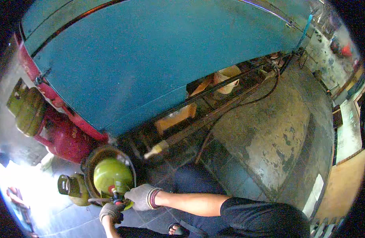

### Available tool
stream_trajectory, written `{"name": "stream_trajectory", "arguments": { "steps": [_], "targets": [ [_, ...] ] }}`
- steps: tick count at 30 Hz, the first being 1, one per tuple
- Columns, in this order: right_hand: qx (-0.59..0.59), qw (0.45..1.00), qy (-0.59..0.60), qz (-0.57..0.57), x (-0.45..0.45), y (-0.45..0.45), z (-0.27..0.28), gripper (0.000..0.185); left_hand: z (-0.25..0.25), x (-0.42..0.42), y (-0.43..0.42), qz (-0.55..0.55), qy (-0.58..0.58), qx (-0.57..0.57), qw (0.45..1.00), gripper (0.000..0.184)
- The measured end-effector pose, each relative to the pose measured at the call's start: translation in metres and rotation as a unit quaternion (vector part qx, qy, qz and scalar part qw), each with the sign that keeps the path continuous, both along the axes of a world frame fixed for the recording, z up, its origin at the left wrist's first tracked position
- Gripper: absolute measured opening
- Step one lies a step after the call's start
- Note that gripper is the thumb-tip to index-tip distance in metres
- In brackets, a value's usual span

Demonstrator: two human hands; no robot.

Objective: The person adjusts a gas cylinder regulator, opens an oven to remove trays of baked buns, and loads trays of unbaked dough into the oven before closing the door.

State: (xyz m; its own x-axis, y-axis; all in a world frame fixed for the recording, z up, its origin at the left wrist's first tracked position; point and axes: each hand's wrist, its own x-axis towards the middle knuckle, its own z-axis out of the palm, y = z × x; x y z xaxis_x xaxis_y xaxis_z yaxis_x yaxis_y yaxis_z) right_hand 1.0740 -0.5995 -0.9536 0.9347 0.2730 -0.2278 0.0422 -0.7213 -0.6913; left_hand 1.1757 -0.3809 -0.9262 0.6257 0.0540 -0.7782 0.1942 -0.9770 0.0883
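A green gas cylinder (113, 174) lies tilted in a round dark basin (88, 174) at the lower left. My left hand (111, 212), in a grey glove, is closed at the dark and red fitting (116, 198) by the cylinder's valve end. My right hand (140, 197), in a grey glove with a red-striped cuff, is closed against the cylinder's rim, just right of the fitting. Its fingertips are partly hidden, and what they grip is too small to tell.
A large blue panel (150, 59) fills the top. Left of the basin are a red cylinder (67, 139) and green cylinders (29, 111). A brush (156, 149), a long rail and a black hose (246, 104) lie beyond my right arm.
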Motion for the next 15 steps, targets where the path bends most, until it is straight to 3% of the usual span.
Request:
{"name": "stream_trajectory", "arguments": {
  "steps": [1, 3, 7, 9, 15],
  "targets": [
    [0.000, 1.000, 0.000, 0.000, 0.000, -0.001, 0.001, 0.036, -0.007, 0.002, 0.005, 0.000, 0.000, 0.000, 1.000, 0.056],
    [-0.008, 1.000, 0.019, 0.000, 0.001, -0.001, 0.002, 0.036, -0.024, 0.004, 0.016, 0.039, 0.003, -0.016, 0.999, 0.075],
    [-0.007, 1.000, 0.018, 0.002, 0.002, 0.000, 0.001, 0.035, -0.033, 0.006, 0.021, 0.082, 0.014, -0.045, 0.996, 0.072],
    [-0.011, 1.000, 0.017, 0.005, 0.002, 0.000, 0.002, 0.035, -0.040, 0.013, 0.025, 0.059, 0.037, -0.040, 0.997, 0.049],
    [-0.008, 1.000, 0.023, 0.008, 0.002, 0.000, 0.003, 0.034, -0.097, 0.033, 0.065, 0.034, 0.080, -0.083, 0.993, 0.037]
  ]
}}
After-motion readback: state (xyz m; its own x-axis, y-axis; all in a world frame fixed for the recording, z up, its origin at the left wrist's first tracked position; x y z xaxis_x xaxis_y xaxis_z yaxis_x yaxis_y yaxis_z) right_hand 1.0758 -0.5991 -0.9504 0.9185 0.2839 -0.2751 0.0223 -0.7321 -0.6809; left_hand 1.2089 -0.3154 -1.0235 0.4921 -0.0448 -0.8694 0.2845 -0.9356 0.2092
